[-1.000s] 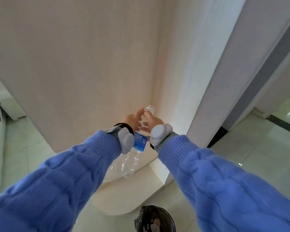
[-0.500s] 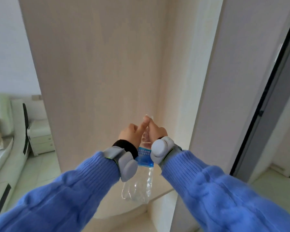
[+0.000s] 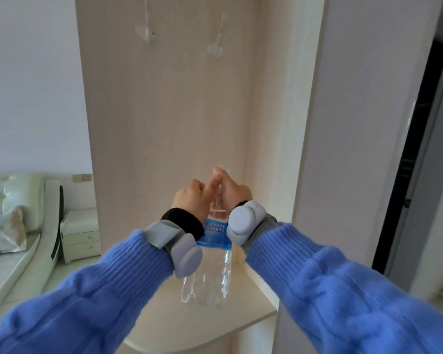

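Both hands are closed on the top of a clear plastic bottle (image 3: 216, 267) with a blue label, held upright in front of a pale wooden panel. The left hand (image 3: 192, 203) curls round the neck from its side with the forefinger stretched upward. The right hand (image 3: 235, 194) curls round from the other side, and its fingertips meet that forefinger at the very top, where the cap is almost wholly hidden. The bottle's base is over the back part of the shelf (image 3: 202, 328), nearer its right edge, and I cannot tell whether it stands on the shelf or hangs just above it. This looks like work on the cap, though nothing shows which way it is being turned. The next move probably calls for the left hand to hold the neck firmly while the right fingers twist the cap, without squeezing the thin, easily dented body. Two hooks (image 3: 215, 48) hang on the panel above.
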`<state>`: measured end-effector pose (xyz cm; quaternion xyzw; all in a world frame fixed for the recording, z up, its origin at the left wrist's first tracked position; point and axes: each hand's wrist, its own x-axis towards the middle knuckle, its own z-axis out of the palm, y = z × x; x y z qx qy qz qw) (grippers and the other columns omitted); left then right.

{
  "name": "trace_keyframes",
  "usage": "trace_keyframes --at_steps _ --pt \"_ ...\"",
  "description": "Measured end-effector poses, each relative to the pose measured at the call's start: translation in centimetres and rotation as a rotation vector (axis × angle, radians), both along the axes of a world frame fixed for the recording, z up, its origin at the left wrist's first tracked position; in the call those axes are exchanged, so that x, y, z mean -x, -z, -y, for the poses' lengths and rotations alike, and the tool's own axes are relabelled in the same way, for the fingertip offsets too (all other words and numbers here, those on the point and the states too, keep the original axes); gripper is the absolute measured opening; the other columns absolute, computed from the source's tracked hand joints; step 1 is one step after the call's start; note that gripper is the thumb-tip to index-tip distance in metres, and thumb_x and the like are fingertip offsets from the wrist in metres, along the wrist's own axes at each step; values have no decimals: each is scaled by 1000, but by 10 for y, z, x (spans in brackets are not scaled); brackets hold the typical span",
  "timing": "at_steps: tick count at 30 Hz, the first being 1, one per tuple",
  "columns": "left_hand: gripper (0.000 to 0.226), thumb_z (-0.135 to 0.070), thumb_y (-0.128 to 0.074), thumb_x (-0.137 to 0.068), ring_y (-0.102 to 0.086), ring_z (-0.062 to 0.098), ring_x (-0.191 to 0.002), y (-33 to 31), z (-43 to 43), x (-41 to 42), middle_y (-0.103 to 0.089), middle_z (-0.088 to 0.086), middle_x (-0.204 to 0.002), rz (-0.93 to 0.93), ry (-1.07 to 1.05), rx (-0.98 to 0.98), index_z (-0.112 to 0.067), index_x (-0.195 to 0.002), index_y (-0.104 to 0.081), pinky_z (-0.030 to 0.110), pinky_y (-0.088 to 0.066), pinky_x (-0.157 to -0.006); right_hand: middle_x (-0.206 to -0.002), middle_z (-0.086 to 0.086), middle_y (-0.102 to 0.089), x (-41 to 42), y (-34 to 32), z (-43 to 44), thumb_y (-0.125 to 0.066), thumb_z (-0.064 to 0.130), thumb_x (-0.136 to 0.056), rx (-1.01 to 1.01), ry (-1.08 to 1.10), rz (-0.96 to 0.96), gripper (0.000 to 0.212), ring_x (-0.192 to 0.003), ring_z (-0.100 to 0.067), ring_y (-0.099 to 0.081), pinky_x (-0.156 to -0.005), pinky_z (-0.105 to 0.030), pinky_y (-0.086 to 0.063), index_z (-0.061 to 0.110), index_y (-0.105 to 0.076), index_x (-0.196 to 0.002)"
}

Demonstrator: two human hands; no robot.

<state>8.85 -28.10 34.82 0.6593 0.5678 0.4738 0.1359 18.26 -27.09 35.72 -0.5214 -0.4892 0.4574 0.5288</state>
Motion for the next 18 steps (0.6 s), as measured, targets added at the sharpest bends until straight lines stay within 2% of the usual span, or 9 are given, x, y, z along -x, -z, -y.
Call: trace_keyframes --at_steps 3,6,9,13,15,18 --pt "51 -60 -33 -86 -62 30 -83 -5 7 0 -65 12 -88 89 7 -10 -10 -90 -48 37 -47 -75 -48 -1 -54 2 -8 3 -57 54 -74 -32 17 66 48 -51 -21 -54 -81 -42 -59 12 -52 -51" --pt "53 -61 -34 -84 -53 18 -68 -10 14 0 -59 6 -82 96 27 20 -10 -90 -49 30 -40 -60 -58 -4 -57 2 -18 9 -55 52 -73 -33 11 104 44 -60 -25 -55 -81 -40 -58 10 -56 -59" --pt "54 -64 -38 -81 -48 12 -62 -13 18 -1 -54 -1 -75 88 37 52 -12 -89 -46 25 -34 -54 -66 -6 -60 -1 -25 14 -54 55 -72 -20 18 143 45 -65 -26 -57 -70 -33 -52 10 -57 -69" --pt "56 -65 -37 -82 -48 21 -65 -17 23 -3 -53 6 -75 36 51 94 -10 -72 -47 29 -38 -61 -55 -3 -51 -6 -25 14 -54 58 -72 -20 41 117 47 -57 -23 -49 -65 -31 -46 11 -53 -67" --pt "58 -62 -34 -84 -48 22 -69 -17 26 -5 -52 7 -77 37 46 104 -6 -81 -53 29 -38 -63 -50 -2 -47 -7 -25 14 -54 60 -69 -19 53 65 48 -52 -22 -46 -64 -32 -45 12 -51 -63" --pt "55 -56 -34 -88 -43 16 -62 -12 28 -8 -48 3 -72 70 42 76 -5 -87 -51 22 -33 -56 -34 2 -46 -9 -25 12 -55 63 -66 -55 68 58 53 -44 -20 -44 -64 -33 -46 12 -49 -51"
